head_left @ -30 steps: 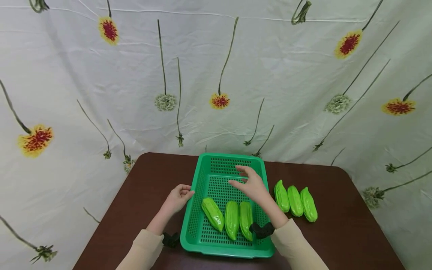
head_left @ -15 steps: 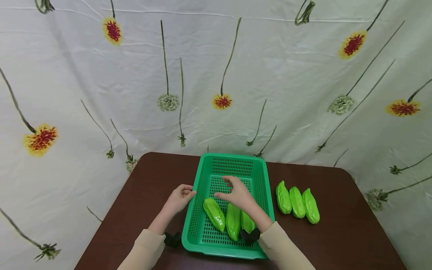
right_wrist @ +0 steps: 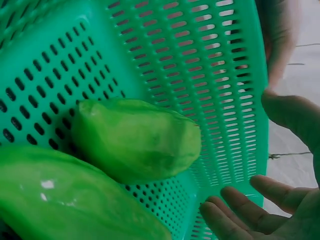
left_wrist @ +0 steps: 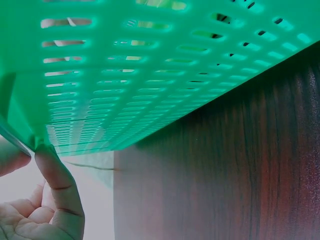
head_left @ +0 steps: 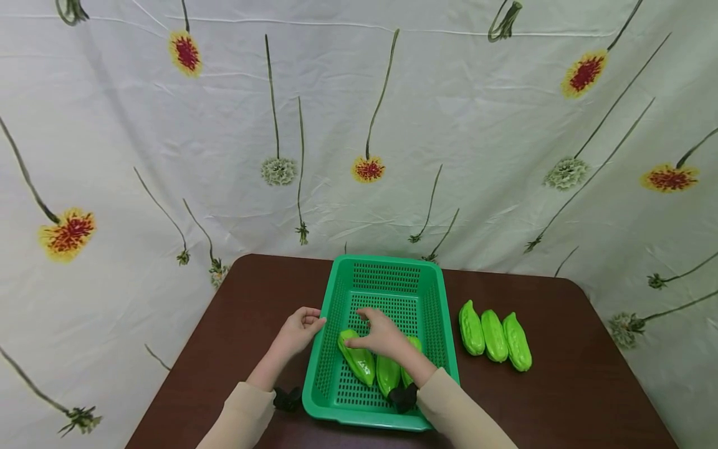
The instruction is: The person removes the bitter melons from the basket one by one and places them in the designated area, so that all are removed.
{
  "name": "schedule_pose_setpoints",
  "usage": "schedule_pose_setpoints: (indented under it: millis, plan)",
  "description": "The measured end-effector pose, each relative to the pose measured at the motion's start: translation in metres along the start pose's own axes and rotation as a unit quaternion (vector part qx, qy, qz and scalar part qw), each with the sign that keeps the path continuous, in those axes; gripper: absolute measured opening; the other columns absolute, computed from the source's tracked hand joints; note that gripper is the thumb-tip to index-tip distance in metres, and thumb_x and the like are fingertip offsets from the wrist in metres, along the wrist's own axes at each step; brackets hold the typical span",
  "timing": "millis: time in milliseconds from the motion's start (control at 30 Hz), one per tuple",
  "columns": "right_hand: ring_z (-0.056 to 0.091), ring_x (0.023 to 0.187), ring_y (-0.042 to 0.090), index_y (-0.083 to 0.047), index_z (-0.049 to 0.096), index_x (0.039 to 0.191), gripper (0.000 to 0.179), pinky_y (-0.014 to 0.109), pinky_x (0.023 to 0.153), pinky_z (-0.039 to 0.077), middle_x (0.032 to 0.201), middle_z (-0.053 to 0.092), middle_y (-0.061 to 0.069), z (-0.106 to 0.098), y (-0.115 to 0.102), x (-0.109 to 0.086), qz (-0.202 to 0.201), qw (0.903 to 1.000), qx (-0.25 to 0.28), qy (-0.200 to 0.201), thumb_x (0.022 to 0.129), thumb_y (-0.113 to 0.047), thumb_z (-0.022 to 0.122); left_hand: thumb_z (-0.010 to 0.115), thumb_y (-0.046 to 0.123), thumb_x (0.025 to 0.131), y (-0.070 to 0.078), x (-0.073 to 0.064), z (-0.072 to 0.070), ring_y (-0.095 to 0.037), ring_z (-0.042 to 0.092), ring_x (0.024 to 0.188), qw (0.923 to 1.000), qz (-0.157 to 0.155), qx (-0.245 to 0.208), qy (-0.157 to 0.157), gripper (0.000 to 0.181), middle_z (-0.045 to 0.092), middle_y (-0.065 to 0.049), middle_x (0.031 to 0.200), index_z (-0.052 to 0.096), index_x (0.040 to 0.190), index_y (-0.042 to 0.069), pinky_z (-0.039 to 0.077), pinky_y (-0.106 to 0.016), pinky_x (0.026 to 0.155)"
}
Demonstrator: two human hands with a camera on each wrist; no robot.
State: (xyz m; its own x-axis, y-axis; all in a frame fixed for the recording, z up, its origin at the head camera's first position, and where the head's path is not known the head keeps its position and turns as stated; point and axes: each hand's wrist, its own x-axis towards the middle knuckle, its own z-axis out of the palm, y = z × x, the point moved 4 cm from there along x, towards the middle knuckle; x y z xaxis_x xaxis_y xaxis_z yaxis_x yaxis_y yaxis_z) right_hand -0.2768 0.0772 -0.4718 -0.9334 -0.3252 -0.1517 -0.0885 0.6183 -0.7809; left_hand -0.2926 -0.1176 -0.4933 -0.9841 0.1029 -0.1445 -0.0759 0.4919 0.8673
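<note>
Over basket [head_left: 364,420], hovering with right hand [head_left: 382,333] spread, probably lining up leftmost gourd [head_left: 360,366]; pinching rim [head_left: 333,282] with left hand [head_left: 298,328]. Next, likely: grasp.

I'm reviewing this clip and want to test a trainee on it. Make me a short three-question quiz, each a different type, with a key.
1. How many green vegetables lie on the table to the right of the basket?
2. True or false: the right hand is open over the basket, gripping nothing.
3. Which side of the basket does the left hand pinch? A) far B) right C) left

Key:
1. Three.
2. True; its fingers and thumb are spread apart with nothing between them.
3. C.
</note>
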Motion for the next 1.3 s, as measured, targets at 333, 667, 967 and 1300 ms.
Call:
schedule_pose_setpoints:
  millis: [333,667,967,1300]
  plan:
    - [0.054,0.122,0.039,0.002,0.045,0.143,0.077,0.053,0.096,0.048,0.136,0.053,0.023,0.015,0.007,0.007,0.036,0.9989,-0.025,-0.015,0.082,-0.029,0.081,0.059,0.016,0.099,0.001,-0.001,0.000,-0.023,0.062,0.091,1.0000,0.001,-0.006,0.003,0.032,0.063,-0.018,0.103,0.056,0.122,-0.007,0.053,-0.036,0.074]
    - [0.052,0.124,0.041,0.003,0.046,0.142,0.082,0.055,0.097,0.047,0.139,0.049,0.027,0.025,0.010,0.008,0.064,0.9952,-0.072,-0.016,0.077,-0.028,0.085,0.059,0.016,0.099,0.002,-0.001,0.000,-0.023,0.062,0.092,1.0000,0.001,-0.006,0.001,0.032,0.062,-0.018,0.103,0.056,0.122,-0.007,0.053,-0.037,0.076]
    - [0.056,0.117,0.039,0.005,0.049,0.136,0.076,0.051,0.095,0.049,0.127,0.057,0.025,0.031,0.010,0.012,0.070,0.9921,-0.101,-0.026,0.075,-0.020,0.087,0.059,0.017,0.100,0.002,-0.001,-0.001,-0.024,0.062,0.093,1.0000,0.000,-0.002,-0.001,0.033,0.062,-0.018,0.105,0.056,0.123,-0.006,0.053,-0.038,0.077]
    - [0.060,0.097,0.030,0.005,0.053,0.131,0.069,0.046,0.083,0.052,0.112,0.062,0.019,0.030,0.008,0.013,0.065,0.9931,-0.094,-0.026,0.075,-0.017,0.086,0.059,0.017,0.100,0.001,0.000,0.000,-0.022,0.062,0.091,1.0000,-0.001,-0.005,-0.001,0.033,0.063,-0.018,0.104,0.056,0.123,-0.006,0.053,-0.036,0.075]
